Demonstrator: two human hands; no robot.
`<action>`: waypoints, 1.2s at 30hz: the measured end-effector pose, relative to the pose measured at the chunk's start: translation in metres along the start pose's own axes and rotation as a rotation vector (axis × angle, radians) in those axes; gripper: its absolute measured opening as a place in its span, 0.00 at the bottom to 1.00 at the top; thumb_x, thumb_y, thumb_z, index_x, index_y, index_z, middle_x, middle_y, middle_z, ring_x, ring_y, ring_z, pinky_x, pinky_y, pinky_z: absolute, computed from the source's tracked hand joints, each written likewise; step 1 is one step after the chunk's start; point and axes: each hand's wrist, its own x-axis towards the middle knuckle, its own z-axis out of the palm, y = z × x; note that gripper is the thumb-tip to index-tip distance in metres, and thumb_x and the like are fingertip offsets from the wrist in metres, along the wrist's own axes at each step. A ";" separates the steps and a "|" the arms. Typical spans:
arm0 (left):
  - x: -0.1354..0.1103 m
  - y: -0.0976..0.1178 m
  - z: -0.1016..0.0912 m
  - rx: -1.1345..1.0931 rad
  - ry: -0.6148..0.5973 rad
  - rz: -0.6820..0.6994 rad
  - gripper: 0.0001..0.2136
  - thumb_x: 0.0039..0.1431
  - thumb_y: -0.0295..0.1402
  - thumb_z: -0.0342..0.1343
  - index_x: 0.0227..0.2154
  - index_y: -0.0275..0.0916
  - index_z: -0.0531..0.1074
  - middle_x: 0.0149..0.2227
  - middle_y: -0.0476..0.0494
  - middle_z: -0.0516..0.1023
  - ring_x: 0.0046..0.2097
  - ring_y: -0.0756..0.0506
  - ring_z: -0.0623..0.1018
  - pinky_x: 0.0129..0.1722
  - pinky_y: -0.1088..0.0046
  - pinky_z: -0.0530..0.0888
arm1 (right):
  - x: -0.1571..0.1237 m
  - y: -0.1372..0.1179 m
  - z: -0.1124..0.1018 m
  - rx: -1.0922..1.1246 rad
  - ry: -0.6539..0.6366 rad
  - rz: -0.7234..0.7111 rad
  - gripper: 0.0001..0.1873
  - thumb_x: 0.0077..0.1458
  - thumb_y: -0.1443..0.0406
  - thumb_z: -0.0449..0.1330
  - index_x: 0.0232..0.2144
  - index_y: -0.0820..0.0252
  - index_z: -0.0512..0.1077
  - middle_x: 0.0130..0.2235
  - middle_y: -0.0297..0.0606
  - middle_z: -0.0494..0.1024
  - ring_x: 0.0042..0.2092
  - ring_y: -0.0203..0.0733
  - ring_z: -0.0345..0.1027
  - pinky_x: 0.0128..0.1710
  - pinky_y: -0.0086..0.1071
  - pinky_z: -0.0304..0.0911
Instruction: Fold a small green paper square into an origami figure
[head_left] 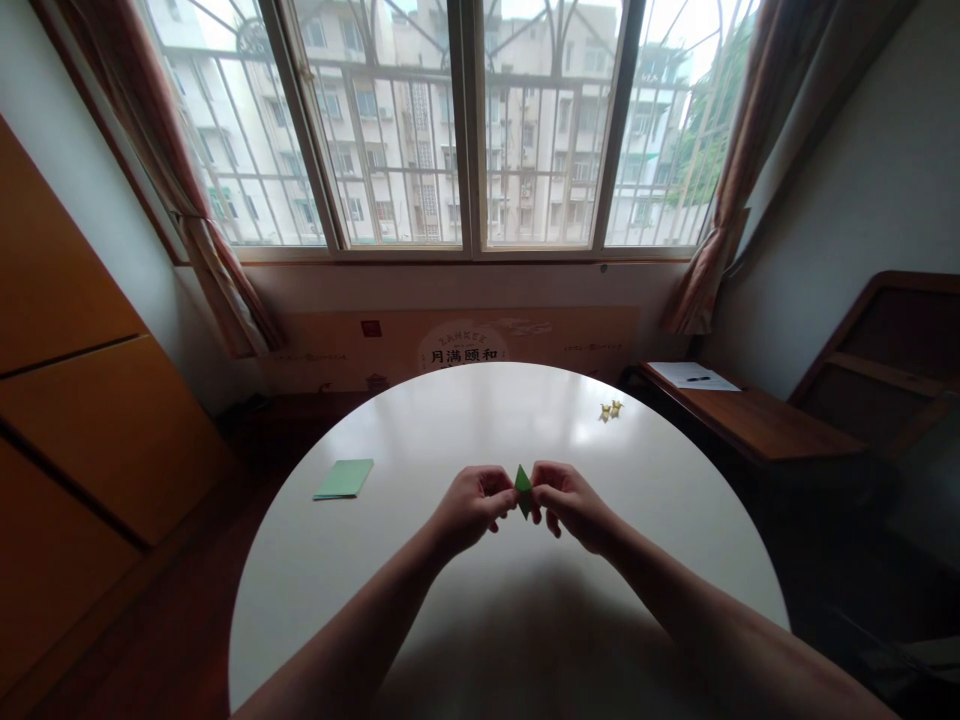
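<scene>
A small piece of folded green paper, diamond-shaped with a point at top and bottom, is held upright between my two hands above the table. My left hand pinches its left side between thumb and fingers. On the opposite side, my right hand grips the right edge in the same way, its lower fingers curled loosely. The fingertips cover both side corners of the paper. A stack of light green square paper lies on the table to the left of my hands.
The round white table spans the middle of the view. Two small yellowish folded figures sit near its far right edge. Beyond, a brown wooden surface carries a white sheet with a dark pen. Barred windows stand behind.
</scene>
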 end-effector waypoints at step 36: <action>-0.009 0.015 0.006 -0.132 0.230 0.168 0.07 0.53 0.32 0.61 0.32 0.32 0.77 0.25 0.45 0.78 0.24 0.50 0.75 0.18 0.79 0.71 | -0.009 0.002 0.014 0.026 0.036 -0.160 0.13 0.56 0.56 0.66 0.33 0.62 0.76 0.28 0.37 0.76 0.28 0.37 0.70 0.16 0.23 0.64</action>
